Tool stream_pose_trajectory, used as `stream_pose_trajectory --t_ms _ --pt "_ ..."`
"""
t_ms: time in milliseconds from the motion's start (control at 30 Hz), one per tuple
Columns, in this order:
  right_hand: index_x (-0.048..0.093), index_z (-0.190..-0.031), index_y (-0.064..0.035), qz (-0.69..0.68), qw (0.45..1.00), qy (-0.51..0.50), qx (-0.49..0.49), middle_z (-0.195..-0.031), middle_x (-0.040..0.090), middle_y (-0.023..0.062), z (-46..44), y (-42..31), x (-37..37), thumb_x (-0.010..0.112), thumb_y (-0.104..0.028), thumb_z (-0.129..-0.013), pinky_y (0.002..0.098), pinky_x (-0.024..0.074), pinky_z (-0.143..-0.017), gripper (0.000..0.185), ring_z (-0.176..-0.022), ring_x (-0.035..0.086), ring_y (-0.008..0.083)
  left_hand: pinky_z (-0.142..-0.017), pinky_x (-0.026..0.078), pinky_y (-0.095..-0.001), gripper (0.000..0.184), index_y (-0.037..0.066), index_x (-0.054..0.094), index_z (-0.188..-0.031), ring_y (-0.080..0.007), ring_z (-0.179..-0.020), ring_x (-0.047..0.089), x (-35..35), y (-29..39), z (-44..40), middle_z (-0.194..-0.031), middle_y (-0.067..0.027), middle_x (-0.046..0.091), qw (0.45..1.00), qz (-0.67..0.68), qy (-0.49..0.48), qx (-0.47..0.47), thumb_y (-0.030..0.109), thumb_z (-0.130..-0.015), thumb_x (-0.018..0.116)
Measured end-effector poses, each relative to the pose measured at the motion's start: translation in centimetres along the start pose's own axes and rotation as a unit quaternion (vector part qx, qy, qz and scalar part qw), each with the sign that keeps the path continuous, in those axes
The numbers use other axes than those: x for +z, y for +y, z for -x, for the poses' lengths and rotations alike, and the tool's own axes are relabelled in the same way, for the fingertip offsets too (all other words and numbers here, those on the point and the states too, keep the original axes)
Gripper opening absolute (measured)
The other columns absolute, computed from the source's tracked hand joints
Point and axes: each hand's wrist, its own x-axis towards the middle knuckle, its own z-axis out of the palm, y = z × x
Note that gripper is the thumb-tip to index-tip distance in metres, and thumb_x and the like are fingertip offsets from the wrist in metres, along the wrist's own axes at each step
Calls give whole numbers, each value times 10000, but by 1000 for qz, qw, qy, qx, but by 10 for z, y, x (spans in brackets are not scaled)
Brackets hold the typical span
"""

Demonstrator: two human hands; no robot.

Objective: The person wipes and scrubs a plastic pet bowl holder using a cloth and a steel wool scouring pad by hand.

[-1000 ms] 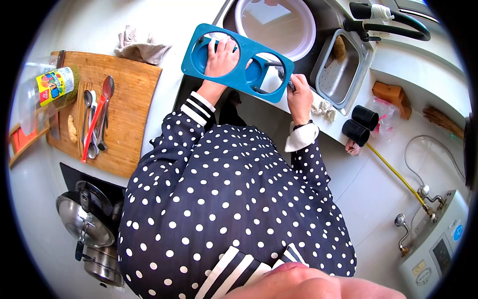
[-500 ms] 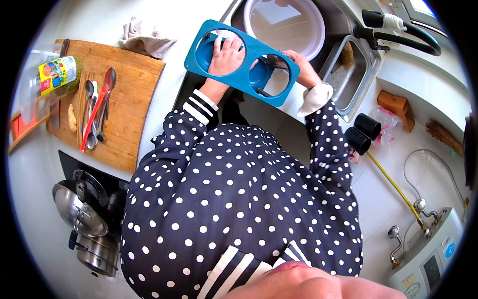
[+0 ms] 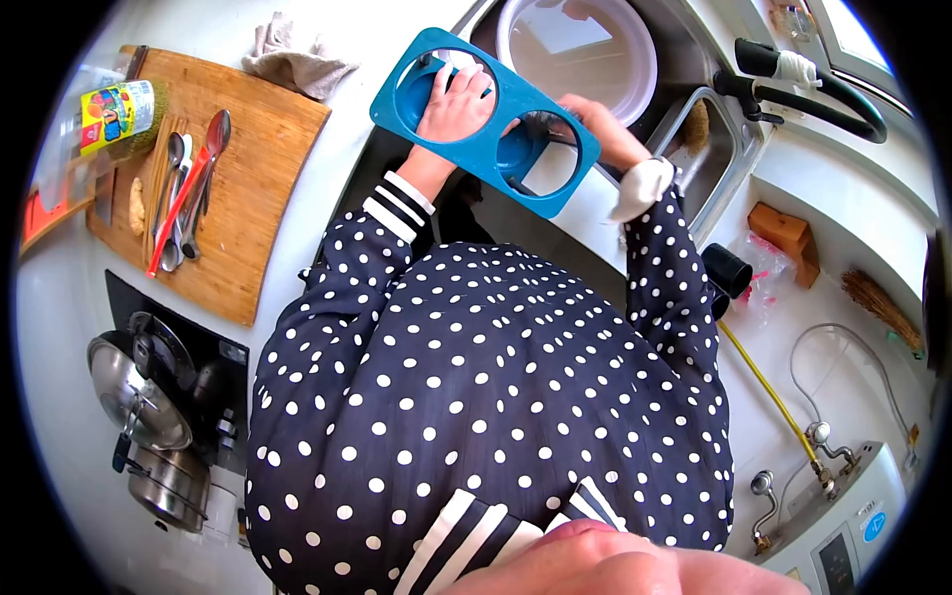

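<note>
In front of my body I hold a blue plastic holder (image 3: 471, 157) with two round openings, tilted down to the right. My left hand (image 3: 457, 104) reaches into its left opening, the fingers lying inside and the wrist crossing the near rim. My right hand (image 3: 607, 134) is at the far side of the right opening, fingers curled and partly hidden behind the frame. Through that opening shows a dark, mesh-like scrubber (image 3: 545, 124) at the right hand's fingertips. A white cuff (image 3: 643, 188) is folded back on my right wrist.
A round basin of water (image 3: 650, 74) stands in the steel sink beyond the holder, beside a smaller sink (image 3: 729, 149). Left are a cutting board (image 3: 263, 198) with spoons and chopsticks, a grey cloth (image 3: 297, 59) and pots (image 3: 169, 486). A black faucet (image 3: 764, 94) is at right.
The view has shifted a little. My right hand has moved slightly away from me along the holder's far edge, its fingers now further behind the frame. My left hand keeps its place in the opening.
</note>
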Motion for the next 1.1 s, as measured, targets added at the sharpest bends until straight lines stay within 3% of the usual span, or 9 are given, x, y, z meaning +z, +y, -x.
stream_pose_trajectory --t_ms 200,333,467,600,700,800,900,1000,1100 --pt "611 -1065 -10 164 984 64 22 -943 633 88 23 28 4 628 -139 -880 279 456 -833 226 -869 573 150 -1101 206 -463 798 -142 567 -1102 -392 -1194 435 8 -4 -1 -1176 -282 545 999 -9 31 17 599 -806 590" --pt "619 -1125 -46 -145 988 58 17 -1037 662 159 2 27 32 616 -147 -867 319 466 -862 277 -957 633 275 -1088 219 -480 690 -84 637 -1007 -372 -1176 461 14 -5 -2 -1099 -252 593 998 -3 58 31 580 -832 568" --pt "602 -1142 -43 30 978 199 51 -1033 649 205 34 52 59 599 -142 -841 355 465 -872 317 -973 628 336 -1075 234 -493 623 -14 665 -1002 -364 -1162 472 15 -5 -3 -1095 -223 606 997 -9 60 37 578 -844 554" --pt "625 -1045 -9 -156 931 246 222 -899 678 172 42 11 67 606 -179 -842 328 484 -789 266 -843 655 243 -1061 250 -501 554 55 650 -1076 -272 -1199 451 20 -3 -2 -1175 -124 577 998 -34 40 19 549 -850 541" --pt "615 -1022 11 -155 902 391 100 -885 677 148 34 7 102 628 -194 -840 313 491 -740 275 -799 641 195 -1055 241 -522 544 84 682 -1031 -347 -1151 477 27 -7 -3 -1092 -184 612 996 -30 78 43 578 -855 537" --pt "616 -1045 -13 -205 898 345 179 -931 666 152 54 20 125 626 -176 -848 317 486 -791 256 -845 643 263 -1052 244 -522 542 81 683 -1024 -349 -1146 476 27 -7 -4 -1089 -181 612 995 -37 80 43 575 -857 536" --pt "636 -1054 -75 -83 897 426 80 -939 652 102 60 10 128 647 -104 -804 326 497 -761 252 -842 633 265 -1051 243 -524 539 79 683 -1016 -351 -1149 474 26 -7 -4 -1091 -186 609 994 -37 88 55 573 -860 534" --pt "652 -1052 -143 310 881 342 -107 -941 634 38 62 -23 107 665 -74 -729 343 503 -720 331 -859 621 231 -1051 242 -527 546 71 683 -1015 -354 -1151 472 26 -7 -5 -1089 -192 610 996 -38 67 46 573 -862 531" --pt "661 -1035 -198 392 845 313 -188 -931 622 -7 48 -11 89 654 -117 -700 340 502 -679 344 -851 606 207 -1053 239 -522 557 63 682 -1019 -356 -1158 470 25 -8 -4 -1085 -196 612 994 -37 86 63 575 -864 526"
